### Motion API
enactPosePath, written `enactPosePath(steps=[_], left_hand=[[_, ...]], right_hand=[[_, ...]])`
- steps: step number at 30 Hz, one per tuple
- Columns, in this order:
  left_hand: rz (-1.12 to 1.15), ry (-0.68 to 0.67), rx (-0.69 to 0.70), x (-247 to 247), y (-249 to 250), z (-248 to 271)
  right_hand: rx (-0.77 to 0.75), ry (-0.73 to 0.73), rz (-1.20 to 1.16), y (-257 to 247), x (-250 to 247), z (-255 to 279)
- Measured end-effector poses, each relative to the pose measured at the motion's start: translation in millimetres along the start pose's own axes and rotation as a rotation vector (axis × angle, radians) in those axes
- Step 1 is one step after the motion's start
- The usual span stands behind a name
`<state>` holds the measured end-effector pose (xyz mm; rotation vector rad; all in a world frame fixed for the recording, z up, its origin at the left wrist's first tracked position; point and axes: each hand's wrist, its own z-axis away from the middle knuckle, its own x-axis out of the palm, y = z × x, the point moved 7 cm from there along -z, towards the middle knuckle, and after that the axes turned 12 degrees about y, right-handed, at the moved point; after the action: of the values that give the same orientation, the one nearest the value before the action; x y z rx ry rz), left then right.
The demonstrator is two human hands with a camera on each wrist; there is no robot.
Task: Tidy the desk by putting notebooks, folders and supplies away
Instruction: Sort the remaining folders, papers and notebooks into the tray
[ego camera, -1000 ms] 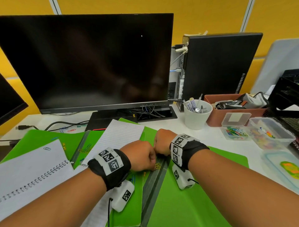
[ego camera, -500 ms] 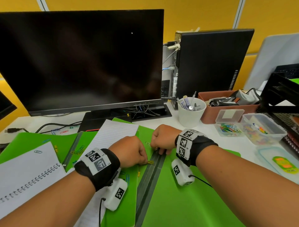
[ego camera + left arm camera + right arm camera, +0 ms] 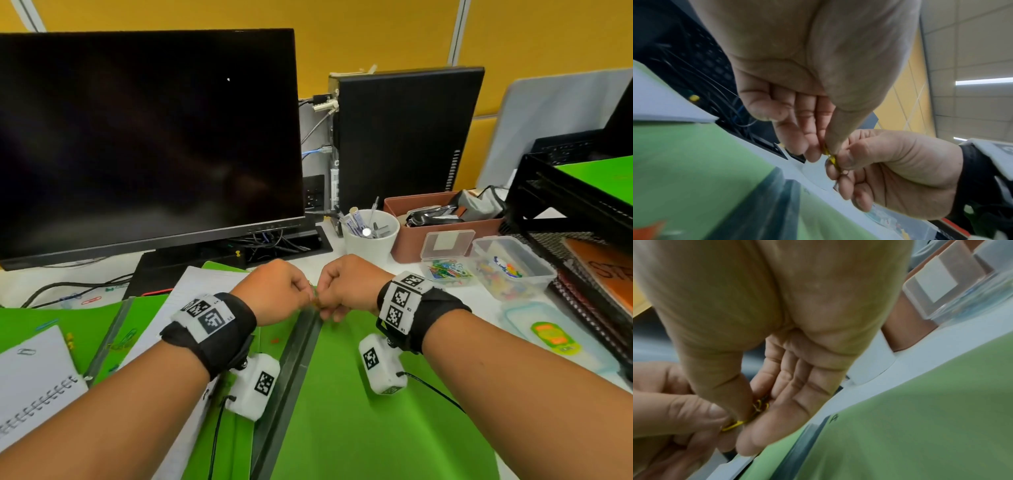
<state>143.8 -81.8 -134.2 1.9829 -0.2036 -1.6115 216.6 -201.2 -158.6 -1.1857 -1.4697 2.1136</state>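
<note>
Lying at the far left of the white desk (image 3: 479, 301), a white spiral-bound notebook (image 3: 30, 377) rests on an open green plastic folder (image 3: 20, 318), with lined paper (image 3: 191, 287) beside it; next comes the left hand (image 3: 274, 291), fingers curled, thumb and forefinger pinching one end of a small yellow wire paper clip (image 3: 829, 154); the clip sits between the two thumbs, raised above the grey spine of a second green folder (image 3: 359, 394); the right hand (image 3: 349, 284) meets the left knuckle to knuckle, its thumb pressing the clip's other end against its curled fingers (image 3: 789, 394), where more yellow clips (image 3: 760, 405) lie in the palm; further right stand a white cup of pens (image 3: 371, 236), a brown tray (image 3: 442, 226), a clear box of coloured clips (image 3: 445, 270), a clear tub (image 3: 510, 267) and a black mesh rack (image 3: 582, 212).
</note>
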Motion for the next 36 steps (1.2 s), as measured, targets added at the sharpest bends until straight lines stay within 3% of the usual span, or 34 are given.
enactPosePath(steps=[6, 13, 19, 24, 29, 36], left_hand=[[0.009, -0.063, 0.132, 39.9, 65.8, -25.1], [0.091, -0.095, 0.198, 79.4, 129.8, -40.8], [0.102, -0.071, 0.188, 85.4, 145.1, -48.8], [0.151, -0.049, 0.135, 78.4, 134.2, -46.0], [0.352, -0.003, 0.007, 51.7, 86.9, -16.4], [0.431, 0.257, -0.175, -44.2, -29.7, 53.8]], right_hand=[[0.076, 0.173, 0.117, 32.4, -79.2, 12.1], [0.15, 0.527, 0.475, 60.0, -181.2, 17.8], [0.164, 0.581, 0.68, 68.9, -197.7, 11.5], [0.057, 0.502, 0.752, 50.1, -176.6, 16.1], [-0.114, 0.263, 0.677, 2.1, -102.2, 23.5], [-0.141, -0.007, 0.209, -41.8, 23.6, 25.6]])
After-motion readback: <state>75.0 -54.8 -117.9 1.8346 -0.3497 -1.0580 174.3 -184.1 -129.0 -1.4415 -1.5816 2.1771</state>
